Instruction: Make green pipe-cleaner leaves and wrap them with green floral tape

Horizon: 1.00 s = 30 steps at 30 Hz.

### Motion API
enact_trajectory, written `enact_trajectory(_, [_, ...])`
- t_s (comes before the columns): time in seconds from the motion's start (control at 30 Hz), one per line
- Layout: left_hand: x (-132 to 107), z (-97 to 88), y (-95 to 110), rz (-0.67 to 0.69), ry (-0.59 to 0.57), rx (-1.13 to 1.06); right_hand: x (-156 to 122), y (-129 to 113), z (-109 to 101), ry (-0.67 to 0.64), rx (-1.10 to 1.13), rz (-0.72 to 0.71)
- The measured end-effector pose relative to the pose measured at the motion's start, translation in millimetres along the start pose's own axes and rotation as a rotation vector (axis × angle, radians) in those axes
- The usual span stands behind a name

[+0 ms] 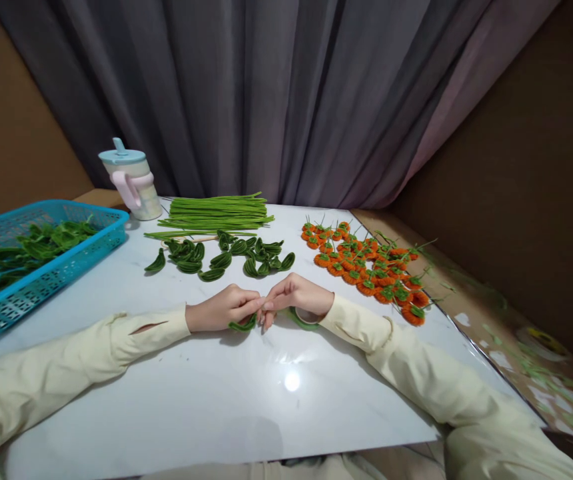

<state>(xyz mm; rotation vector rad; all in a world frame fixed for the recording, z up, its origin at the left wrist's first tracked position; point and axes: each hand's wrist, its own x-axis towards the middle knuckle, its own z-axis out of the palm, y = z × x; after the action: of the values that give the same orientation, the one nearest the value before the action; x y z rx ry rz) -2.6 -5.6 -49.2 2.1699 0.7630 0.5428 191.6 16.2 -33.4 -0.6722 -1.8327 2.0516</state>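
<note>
My left hand [220, 308] and my right hand [297, 295] meet at the middle of the white table [206, 393], fingertips touching. Both pinch a green pipe-cleaner leaf piece [243, 326] that curls below my left fingers; a green loop of it [300, 321] shows under my right wrist. Just beyond my hands lie several finished folded green leaves [221, 257]. Behind those rests a bundle of straight green pipe cleaners [216, 213]. Both arms wear cream sleeves.
A blue plastic basket [41, 280] with green leaves stands at the left. A lidded cup with a pink handle [134, 183] sits at the back left. Several orange pipe-cleaner flowers [366, 270] cover the right side. Grey curtains hang behind; the table's right edge runs diagonally.
</note>
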Motion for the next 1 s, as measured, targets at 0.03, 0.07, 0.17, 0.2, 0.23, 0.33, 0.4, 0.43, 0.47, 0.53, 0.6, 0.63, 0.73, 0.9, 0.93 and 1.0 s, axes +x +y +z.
enact_trajectory(0.03, [0, -0.3, 0, -0.005, -0.008, -0.007, 0, 0, 0, 0.007, 0.005, 0.007])
enact_trajectory(0.07, [0, -0.7, 0, -0.011, -0.018, -0.015, 0, 0, 1, 0.015, 0.009, 0.014])
enact_trajectory(0.17, [0, -2.1, 1, -0.026, -0.048, -0.031, 1, 0, 1, 0.026, 0.016, 0.024])
enact_trajectory(0.2, [0, -2.6, 1, -0.025, -0.057, -0.034, 1, 0, 1, 0.023, 0.018, 0.023])
enact_trajectory(0.23, [1, -3.0, 1, -0.023, -0.065, -0.035, 1, 0, 1, 0.018, 0.02, 0.023])
enact_trajectory(0.33, [2, -3.7, 2, -0.007, -0.088, -0.033, 2, 1, 1, 0.011, 0.017, 0.016])
enact_trajectory(0.4, [2, -3.7, 2, -0.005, -0.097, -0.025, 2, 2, 2, 0.021, 0.006, 0.009])
enact_trajectory(0.43, [3, -3.6, 1, -0.009, -0.1, -0.019, 2, 3, 3, 0.03, -0.005, 0.002])
enact_trajectory(0.47, [3, -3.4, 1, -0.016, -0.101, -0.012, 2, 4, 4, 0.039, -0.019, -0.007])
enact_trajectory(0.53, [3, -3.0, 1, -0.032, -0.1, 0.0, 2, 6, 5, 0.06, -0.059, -0.026])
enact_trajectory(0.6, [4, -2.7, 2, -0.048, -0.095, -0.002, 1, 8, 6, 0.077, -0.114, -0.044])
enact_trajectory(0.63, [4, -2.6, 2, -0.057, -0.091, -0.009, 1, 9, 6, 0.081, -0.141, -0.052])
enact_trajectory(0.73, [4, -2.6, 4, -0.09, -0.071, -0.033, 0, 11, 7, 0.097, -0.221, -0.085])
enact_trajectory(0.9, [5, -2.9, 7, -0.171, -0.07, -0.125, -2, 13, 11, 0.177, -0.431, -0.148])
enact_trajectory(0.93, [5, -2.9, 7, -0.189, -0.073, -0.151, -2, 13, 11, 0.192, -0.472, -0.159])
enact_trajectory(1.0, [5, -2.6, 7, -0.222, -0.073, -0.201, -1, 14, 10, 0.204, -0.469, -0.174])
